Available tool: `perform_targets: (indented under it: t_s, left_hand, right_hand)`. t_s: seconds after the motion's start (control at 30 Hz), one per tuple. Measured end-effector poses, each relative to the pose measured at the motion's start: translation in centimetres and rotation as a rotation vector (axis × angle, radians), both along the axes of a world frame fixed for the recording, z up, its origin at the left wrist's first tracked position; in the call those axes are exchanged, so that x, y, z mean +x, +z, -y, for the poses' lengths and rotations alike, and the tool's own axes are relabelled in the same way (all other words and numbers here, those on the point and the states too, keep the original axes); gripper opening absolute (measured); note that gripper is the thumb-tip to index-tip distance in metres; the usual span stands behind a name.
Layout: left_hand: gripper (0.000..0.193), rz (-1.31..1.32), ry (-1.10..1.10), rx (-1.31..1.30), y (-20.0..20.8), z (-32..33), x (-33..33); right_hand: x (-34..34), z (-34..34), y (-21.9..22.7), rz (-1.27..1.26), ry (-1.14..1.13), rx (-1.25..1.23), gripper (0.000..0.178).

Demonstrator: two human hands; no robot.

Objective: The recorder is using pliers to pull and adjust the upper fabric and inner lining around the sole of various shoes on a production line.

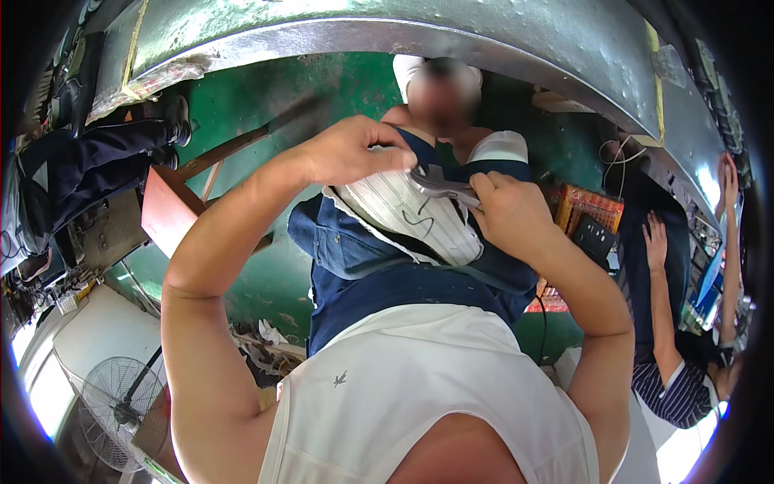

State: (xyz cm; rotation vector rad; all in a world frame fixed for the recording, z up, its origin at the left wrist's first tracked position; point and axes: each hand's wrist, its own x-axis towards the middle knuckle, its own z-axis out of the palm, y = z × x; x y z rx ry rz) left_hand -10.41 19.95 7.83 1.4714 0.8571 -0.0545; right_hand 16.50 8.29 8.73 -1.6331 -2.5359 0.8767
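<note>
With the right hand (516, 211), gripping a grey metal tool (445, 187) by its near end, fingers wrapped round it. Lying leftward of that hand, above a white cloth (395, 211) on the lap, and reaching with the free head toward the left hand (355, 153). Along its long axis, running nearly crosswise between both hands, with the head slightly farther from the body than the held end. Nearer to the head at the left fingertips than at the right hand; by judgement, most decisive there. Touching or only just beside, impossible to tell. On the left, bent in at the fingers, thumb and forefinger drawn toward each other; cannot tell whether pinching anything small. In pose, arched over the cloth's far edge, pointing rightward from a raised wrist and wide elbow. On the right, turned back-of-hand up, pointing leftward from a forearm slanting inward, bent at the elbow.
</note>
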Motion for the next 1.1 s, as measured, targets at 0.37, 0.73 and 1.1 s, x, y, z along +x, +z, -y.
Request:
perform_targets:
  t_s: [0.37,0.73,1.1]
  left_hand:
    - [0.049,0.023,-0.206,0.019,-0.5,-1.2,-0.8]
    - [0.053,0.065,-0.134,0.053,-0.3,-1.0,-1.1]
    - [0.060,0.228,0.996,0.025,-0.5,9.9,-2.5]
  right_hand:
    - [1.2,-2.6,-5.4,-0.573,-0.019,-0.539,0.022]
    - [5.0,-6.2,-4.1,-0.825,-0.060,-1.205,0.037]
    - [-2.9,-1.0,-2.8,-0.575,-0.305,-0.205,0.057]
